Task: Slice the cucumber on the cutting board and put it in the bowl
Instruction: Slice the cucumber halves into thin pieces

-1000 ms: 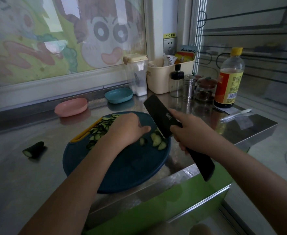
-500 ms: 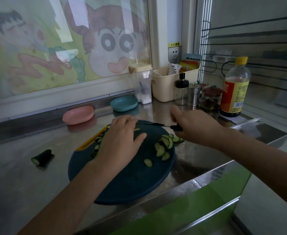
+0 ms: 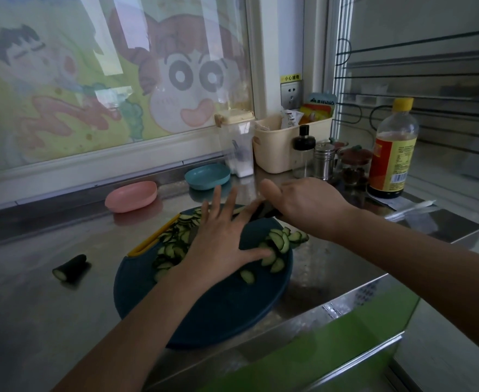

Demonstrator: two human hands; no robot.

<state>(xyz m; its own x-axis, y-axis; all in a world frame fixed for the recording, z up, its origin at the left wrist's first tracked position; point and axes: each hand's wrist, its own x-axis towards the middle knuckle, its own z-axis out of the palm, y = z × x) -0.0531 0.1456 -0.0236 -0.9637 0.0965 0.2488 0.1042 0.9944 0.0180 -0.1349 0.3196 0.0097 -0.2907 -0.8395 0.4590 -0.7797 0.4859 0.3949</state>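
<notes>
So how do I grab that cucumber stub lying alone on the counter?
Pinch the cucumber stub across its dark rounded sides near the middle, coming down from above. It lies on its side on the counter, left of the cutting board, pale cut end toward you, nothing touching it. The left hand is nearer; the right hand holds the knife.

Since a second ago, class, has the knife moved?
Yes: the knife dropped from raised over the right side of the cutting board to its far edge.

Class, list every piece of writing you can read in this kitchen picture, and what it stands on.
"小心触电": yellow sticker above the wall socket, last characters soft.
Sauce bottle label: print too small to read.
Packets in the cream basket: lettering blurred.
</notes>
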